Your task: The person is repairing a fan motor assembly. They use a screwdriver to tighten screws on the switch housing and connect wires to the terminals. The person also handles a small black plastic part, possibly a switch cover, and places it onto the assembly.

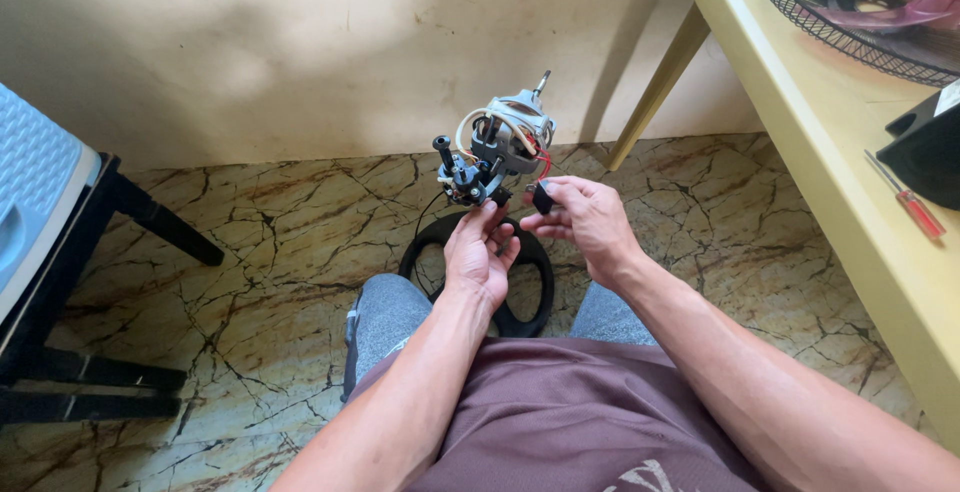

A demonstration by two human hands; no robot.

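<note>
Head view, looking down at a seated person's lap and hands. We see the left hand (480, 257) raised palm-up beneath a bare fan motor assembly (495, 152), its fingertips touching the underside of the grey-blue gear housing; the grip is loosely curled, supporting the piece from below, and how firmly it clasps we cannot tell. The motor stands roughly upright in front of the knees, well above the floor, with its shaft (541, 83) pointing up and away and looped white, yellow and red wires (520, 137) running across its side. The right hand (590, 222) sits just beside the motor on its right; thumb and forefinger are pinched shut on a small black block-shaped part (541, 197) that appears joined to the red wires. The two hands are close, nearly touching.

Below the hands, between the knees, a black ring-shaped base (530, 287) lies on the marbled stone floor (260, 242). At the right edge a yellow worktop (830, 142) carries a black wire fan guard (850, 22) with a pink blade inside, a red-handled screwdriver (908, 199), and a black housing (930, 147), all well apart from the hands. At the left stands a pale blue seat on a black frame (40, 192).
</note>
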